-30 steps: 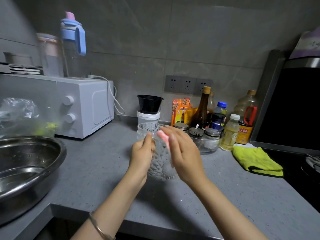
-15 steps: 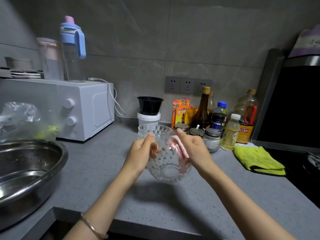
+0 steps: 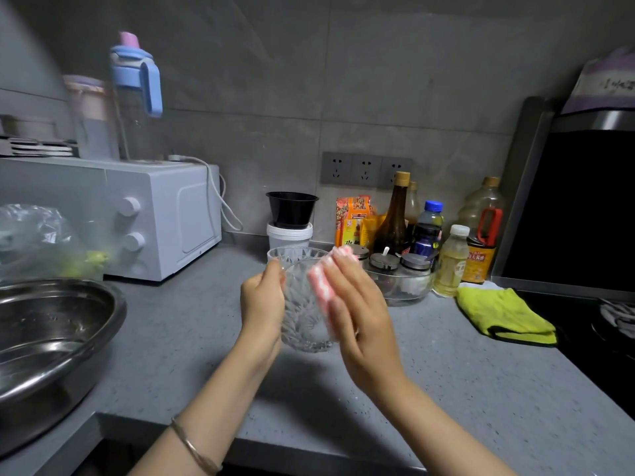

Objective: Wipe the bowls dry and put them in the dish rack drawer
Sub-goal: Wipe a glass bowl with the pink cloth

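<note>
A clear cut-glass bowl (image 3: 304, 314) is held on its side above the grey counter, its mouth turned toward the right. My left hand (image 3: 262, 305) grips its rim and left wall. My right hand (image 3: 357, 312) presses a pink-and-white striped cloth (image 3: 323, 286) against the bowl's right side. A second cut-glass bowl (image 3: 292, 253) stands upright on the counter just behind them. The dish rack drawer is not in view.
A large steel basin (image 3: 51, 338) sits at the left, a white microwave (image 3: 154, 218) behind it. Bottles and lidded jars in a glass bowl (image 3: 405, 286) line the back wall. A yellow-green cloth (image 3: 501, 314) lies right, beside the dark stove (image 3: 611, 338).
The bowl has been turned from facing me to lying edge-on, and my right hand has moved the cloth from inside the bowl to its right side.
</note>
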### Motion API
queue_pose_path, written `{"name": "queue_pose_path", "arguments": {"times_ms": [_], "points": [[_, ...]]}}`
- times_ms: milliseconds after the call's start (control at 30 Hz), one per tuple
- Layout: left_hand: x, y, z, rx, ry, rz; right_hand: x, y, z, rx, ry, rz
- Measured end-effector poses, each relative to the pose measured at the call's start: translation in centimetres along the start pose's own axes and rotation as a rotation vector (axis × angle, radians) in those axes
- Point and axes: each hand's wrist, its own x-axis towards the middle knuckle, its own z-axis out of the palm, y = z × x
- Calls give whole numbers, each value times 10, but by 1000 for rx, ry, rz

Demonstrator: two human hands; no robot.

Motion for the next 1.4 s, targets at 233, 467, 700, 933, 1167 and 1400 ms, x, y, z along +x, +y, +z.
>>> {"name": "queue_pose_path", "arguments": {"times_ms": [233, 467, 700, 933, 1167, 1400], "points": [[-14, 0, 13, 103, -139, 69, 15, -10, -2, -454, 53, -117], [-15, 3, 8, 140, -154, 156, 32, -4, -7, 300, -1, 549], [-6, -12, -8, 40, -224, 44, 46, -7, -23, 408, -115, 915], [-17, 8, 3, 370, -411, 320, 51, -3, -26, 247, -278, 665], [-21, 3, 11, 190, -153, 217, 34, 5, -22, 265, -20, 463], [-14, -3, 17, -12, -90, 86, 4, -9, -7, -9, 8, 249]]}}
